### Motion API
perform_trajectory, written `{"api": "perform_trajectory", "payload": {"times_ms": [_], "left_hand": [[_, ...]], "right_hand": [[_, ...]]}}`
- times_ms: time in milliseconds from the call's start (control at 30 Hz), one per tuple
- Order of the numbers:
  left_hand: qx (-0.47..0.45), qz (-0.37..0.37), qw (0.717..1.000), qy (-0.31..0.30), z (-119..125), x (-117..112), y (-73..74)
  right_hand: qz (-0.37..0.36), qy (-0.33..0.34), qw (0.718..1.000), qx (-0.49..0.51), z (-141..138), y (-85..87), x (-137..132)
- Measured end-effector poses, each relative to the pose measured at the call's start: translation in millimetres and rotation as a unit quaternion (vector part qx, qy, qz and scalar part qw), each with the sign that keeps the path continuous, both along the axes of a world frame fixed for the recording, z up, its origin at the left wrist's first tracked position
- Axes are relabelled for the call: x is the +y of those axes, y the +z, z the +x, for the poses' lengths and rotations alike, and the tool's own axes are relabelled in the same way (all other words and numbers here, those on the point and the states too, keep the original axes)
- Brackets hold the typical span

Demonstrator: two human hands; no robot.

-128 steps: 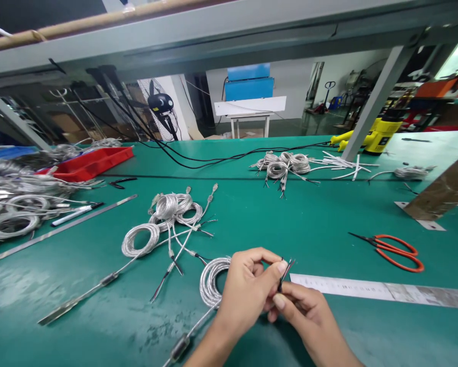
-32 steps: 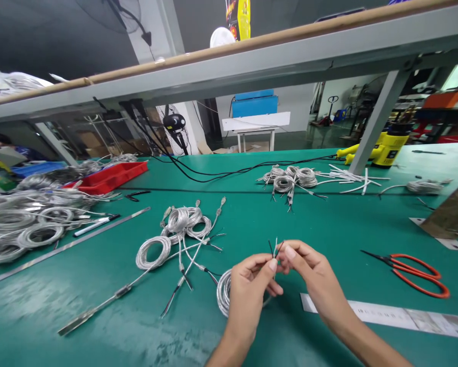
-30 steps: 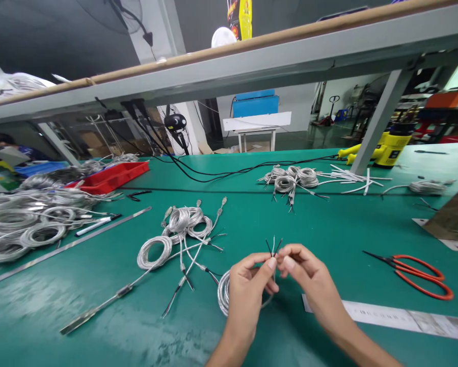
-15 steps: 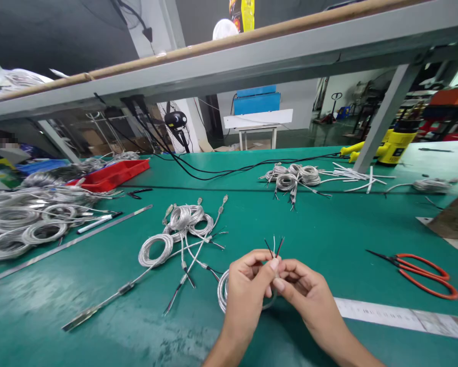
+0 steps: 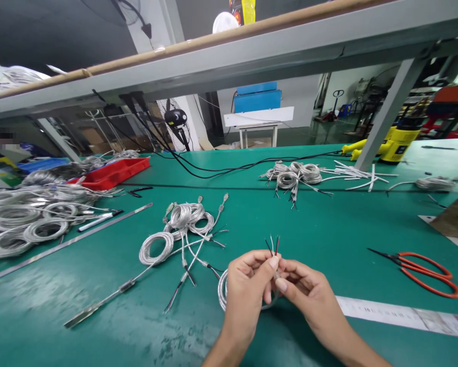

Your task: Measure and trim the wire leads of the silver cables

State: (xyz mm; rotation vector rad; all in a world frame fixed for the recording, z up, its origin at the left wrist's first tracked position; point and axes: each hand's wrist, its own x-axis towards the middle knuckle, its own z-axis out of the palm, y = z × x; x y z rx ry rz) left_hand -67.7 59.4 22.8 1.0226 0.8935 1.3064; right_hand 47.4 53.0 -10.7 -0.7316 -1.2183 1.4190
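Between my fingertips is the stripped end of a clear-jacketed cable (image 5: 222, 290), its black, white and red wires fanning upward. My left hand (image 5: 247, 285) pinches it just below the wires with thumb and forefinger. On the other side my right hand (image 5: 307, 293) is closed on the same cable, slightly lower. The cable's coil shows partly behind my left hand; the rest is hidden. Left of my hands lies a group of coiled cables (image 5: 181, 218) with stripped ends and metal plugs. Red-handled scissors (image 5: 429, 272) rest to the right, and a steel ruler (image 5: 381, 311) lies beside my right wrist.
A large heap of coiled cables (image 5: 15, 216) and a red tray (image 5: 112, 173) occupy the left. Further back are another cable bundle (image 5: 288, 178), white tubes (image 5: 360, 173) and a yellow tool (image 5: 399, 145). A shelf beam (image 5: 213, 63) crosses above; its post (image 5: 385, 112) meets the table at right.
The wire tips between my fingers have shifted slightly left and stand closer together. Both hands keep their hold in nearly the same place.
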Motion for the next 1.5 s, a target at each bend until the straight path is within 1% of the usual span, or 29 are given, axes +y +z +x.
{"api": "perform_trajectory", "payload": {"times_ms": [200,533,800,1033,1200,1500], "left_hand": [[0.010,0.001,1.000,0.017,0,-1,2.5],[-0.016,0.002,1.000,0.008,-3,-6,5.0],[-0.033,0.000,0.999,0.001,-4,-4,8.2],[-0.039,0.004,0.999,0.006,-4,-7,11.6],[-0.042,0.007,0.999,0.016,-3,-9,13.7],[-0.067,0.004,0.998,0.000,-4,-10,15.6]], "right_hand": [[0.037,-0.007,0.998,-0.045,1,2.5,-3],[0.039,-0.012,0.995,-0.088,1,3.7,-3],[0.030,0.012,0.998,-0.062,-1,6.8,-8],[0.029,0.010,0.999,-0.042,-1,3.0,-11],[0.033,0.010,0.998,-0.054,-3,1.7,-13],[0.034,0.017,0.997,-0.061,-6,1.3,-13]]}}
